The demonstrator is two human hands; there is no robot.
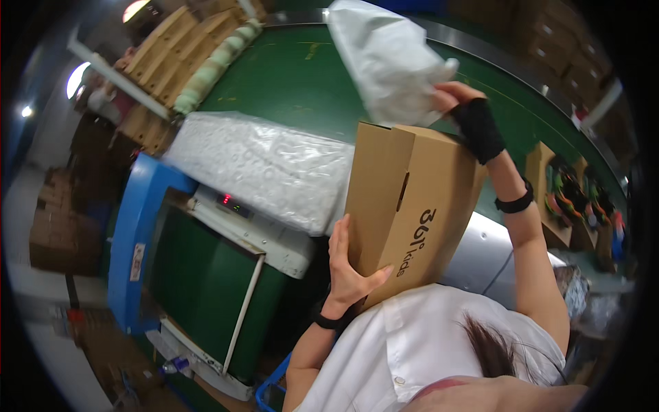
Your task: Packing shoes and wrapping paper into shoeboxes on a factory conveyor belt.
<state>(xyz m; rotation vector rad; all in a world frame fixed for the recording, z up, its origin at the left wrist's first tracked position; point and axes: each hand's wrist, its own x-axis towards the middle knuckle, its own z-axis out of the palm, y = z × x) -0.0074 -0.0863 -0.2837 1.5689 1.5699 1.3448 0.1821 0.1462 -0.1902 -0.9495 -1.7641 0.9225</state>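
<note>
A brown cardboard shoe box [419, 185] stands tilted against my chest, with dark print on its side. My left hand [351, 271] holds it low on the left, fingers along one face and thumb over the edge. Above the box's far end, my right hand [463, 103], in a black fingerless wrap, pinches a white plastic bag [384, 58]. The bag hangs loose and blurred over the green belt. Whether anything is inside it I cannot tell.
A clear plastic bag of white packets [264, 168] lies left of the box, beside a blue-framed machine [134, 240] with a red-lit display. A green conveyor belt [295, 75] runs across the back. Open boxes with colourful shoes [573, 196] stand at right; cartons [171, 51] are stacked far left.
</note>
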